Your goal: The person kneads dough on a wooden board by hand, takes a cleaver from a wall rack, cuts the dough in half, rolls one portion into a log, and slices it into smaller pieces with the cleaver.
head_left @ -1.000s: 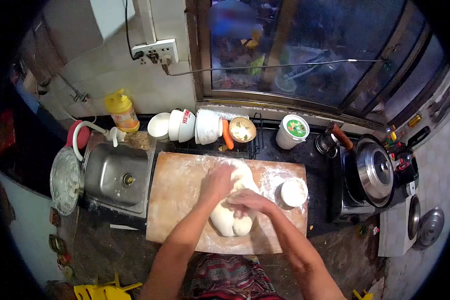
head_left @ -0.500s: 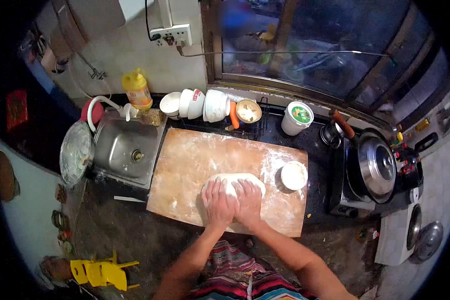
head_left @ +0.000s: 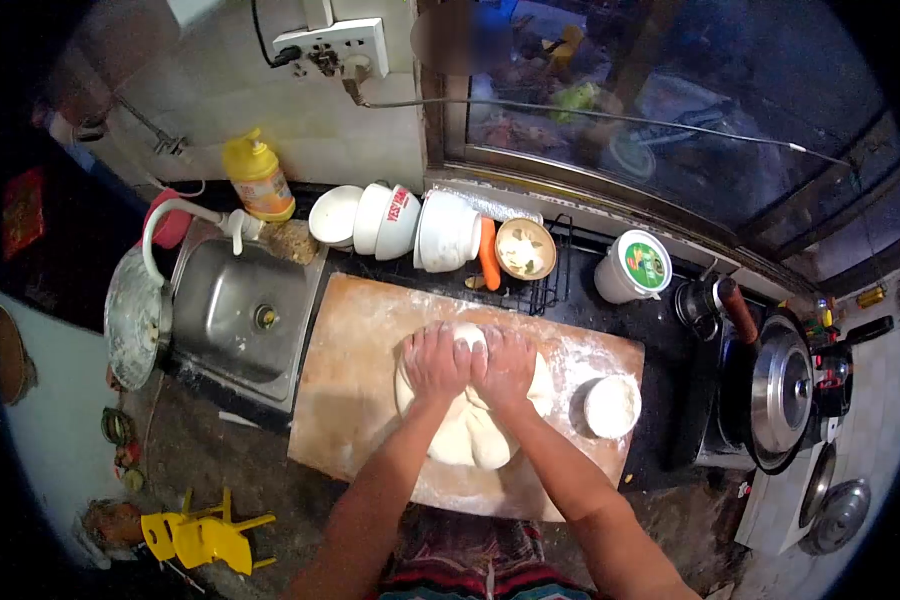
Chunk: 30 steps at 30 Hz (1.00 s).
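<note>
A lump of pale dough [head_left: 468, 437] lies on the floured wooden board [head_left: 355, 300], with folds and lobes towards the board's front edge. My left hand [head_left: 436, 364] presses on the upper left part of the dough, its fingers spread. Beside it my right hand [head_left: 504, 366] lies on the upper right part, fingers stretched out as well. Dough shows between the two hands. To the right, on the same board, stands a round white container of flour [head_left: 612, 406].
A steel sink [head_left: 240, 320] with a faucet is at the left. Bowls [head_left: 448, 232], a carrot [head_left: 489, 255] and a white tub [head_left: 634, 267] line the back. A lidded pan [head_left: 780, 388] sits on the stove at the right. Yellow chairs [head_left: 210, 535] stand lower left.
My hands were apart and crosswise on the dough, then pressed side by side on its near part. Now they press its far part, with lobes of dough showing below them. The camera view has shifted.
</note>
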Motion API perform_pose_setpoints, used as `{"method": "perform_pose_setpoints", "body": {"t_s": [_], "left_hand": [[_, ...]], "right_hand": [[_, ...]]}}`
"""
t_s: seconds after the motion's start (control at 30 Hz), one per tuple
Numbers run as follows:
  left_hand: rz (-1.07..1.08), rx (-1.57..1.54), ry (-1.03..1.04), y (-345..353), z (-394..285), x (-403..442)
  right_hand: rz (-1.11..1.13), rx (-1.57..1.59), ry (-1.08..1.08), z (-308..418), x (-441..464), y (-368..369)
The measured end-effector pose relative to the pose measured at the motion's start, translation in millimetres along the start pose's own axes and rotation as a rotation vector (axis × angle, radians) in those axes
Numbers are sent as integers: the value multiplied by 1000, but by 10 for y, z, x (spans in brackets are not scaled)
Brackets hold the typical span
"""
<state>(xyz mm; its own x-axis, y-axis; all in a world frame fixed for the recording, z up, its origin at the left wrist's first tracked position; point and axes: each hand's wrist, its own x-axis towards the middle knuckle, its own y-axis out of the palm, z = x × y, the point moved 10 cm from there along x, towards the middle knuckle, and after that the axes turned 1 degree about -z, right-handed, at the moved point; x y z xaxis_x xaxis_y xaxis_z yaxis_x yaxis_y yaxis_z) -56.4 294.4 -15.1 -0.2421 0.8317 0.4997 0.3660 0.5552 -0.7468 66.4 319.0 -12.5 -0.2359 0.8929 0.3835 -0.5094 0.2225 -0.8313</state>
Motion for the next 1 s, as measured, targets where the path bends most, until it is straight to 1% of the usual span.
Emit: {"method": "perform_pose_setpoints", "body": {"t_s": [0.07, 0.1, 0.2, 0.23, 0.3, 0.33, 0.37, 0.43, 0.47, 0.5, 0.53, 0.6, 0.7, 0.8, 0.83, 0.93, 1.0], "left_hand": [[134, 2, -77, 277, 175, 189], [122, 8, -57, 348, 203, 303], [147, -17, -91, 449, 262, 454], [178, 34, -71, 442, 227, 440], [291, 51, -52, 411, 202, 301], [348, 64, -44, 269, 129, 284], [463, -121, -245, 161, 228, 231], [514, -30, -201, -342, -121, 259], [538, 14, -184, -466, -243, 227], [528, -6, -58, -368, -352, 48], [604, -88, -71, -281, -388, -286], [447, -9, 78, -451, -523, -727], [308, 20, 76, -874, -712, -1189], [181, 100, 92, -956, -782, -1590], [177, 137, 108, -912, -768, -1675], [112, 117, 174, -797, -681, -1605], [93, 82, 176, -644, -574, -1391]], "right_hand": [[-43, 29, 43, -143, 162, 161], [-171, 2, -17, -130, 242, 142], [-50, 50, 84, -192, 414, 234], [19, 44, 107, -173, 424, 219], [8, 19, 16, -112, 260, 131], [4, 11, -30, 12, 193, -29], [20, 79, -73, 127, -16, -263], [239, 133, -131, 331, -570, -533], [116, 189, -215, 494, -852, -815], [177, 195, -236, 569, -1101, -902], [150, 166, -310, 609, -1373, -962], [272, 281, -236, 523, -1627, -1049], [402, 82, -176, 396, -1605, -1227], [521, 2, -169, 336, -1493, -1089], [619, -33, -148, 280, -1515, -949], [605, -50, -129, 214, -1463, -782], [566, -44, -120, 133, -1295, -652]]}}
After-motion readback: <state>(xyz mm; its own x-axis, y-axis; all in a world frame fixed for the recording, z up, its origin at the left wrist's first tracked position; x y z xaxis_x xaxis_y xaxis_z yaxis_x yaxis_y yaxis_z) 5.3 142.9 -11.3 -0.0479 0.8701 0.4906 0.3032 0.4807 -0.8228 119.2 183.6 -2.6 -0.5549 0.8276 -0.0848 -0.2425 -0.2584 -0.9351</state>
